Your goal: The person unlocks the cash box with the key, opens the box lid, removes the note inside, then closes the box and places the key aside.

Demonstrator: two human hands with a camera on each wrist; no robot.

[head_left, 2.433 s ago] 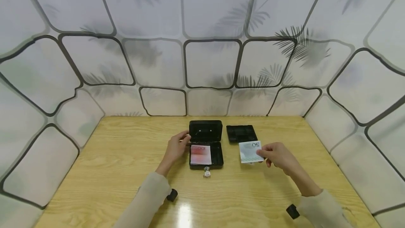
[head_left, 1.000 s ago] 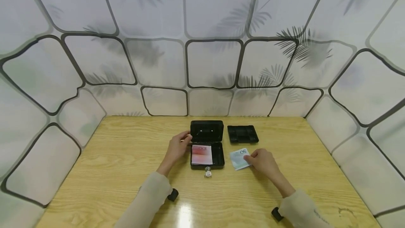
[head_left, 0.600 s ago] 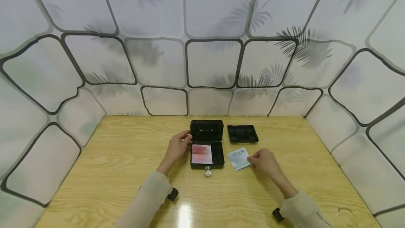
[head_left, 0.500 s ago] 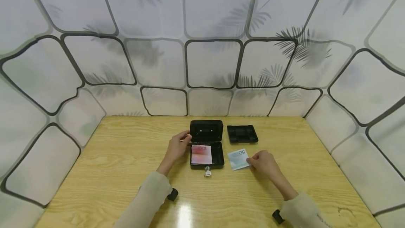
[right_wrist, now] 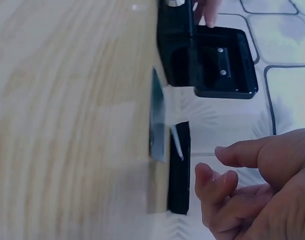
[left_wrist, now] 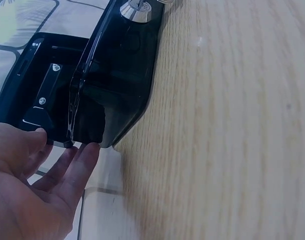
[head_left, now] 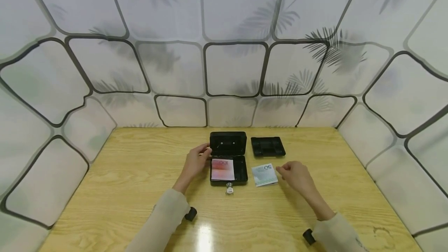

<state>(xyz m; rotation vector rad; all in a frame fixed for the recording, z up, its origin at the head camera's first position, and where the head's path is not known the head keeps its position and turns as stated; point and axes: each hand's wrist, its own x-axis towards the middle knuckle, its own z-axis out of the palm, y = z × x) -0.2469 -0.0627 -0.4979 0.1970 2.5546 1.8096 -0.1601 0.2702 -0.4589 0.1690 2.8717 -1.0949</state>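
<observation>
A small black cash box stands with its lid raised; a pink 100 banknote lies in its left part. My left hand rests its fingertips against the box's left side by the hinge. In the left wrist view the fingers are fairly straight and the thumb is at the lid's edge. A folded pale-green 50 banknote lies on the table right of the box. My right hand is just beside it, holding nothing; the right wrist view shows a gap between thumb and loosely bent fingers.
A black compartment tray lies behind the 50 banknote, right of the lid. A metal lock with a key sticks out at the box's front. The wooden table meets a patterned curtain at the back.
The right hand has brought the 50 banknote left and down to the table, then let go and drawn slightly away. The left hand stays by the box.
</observation>
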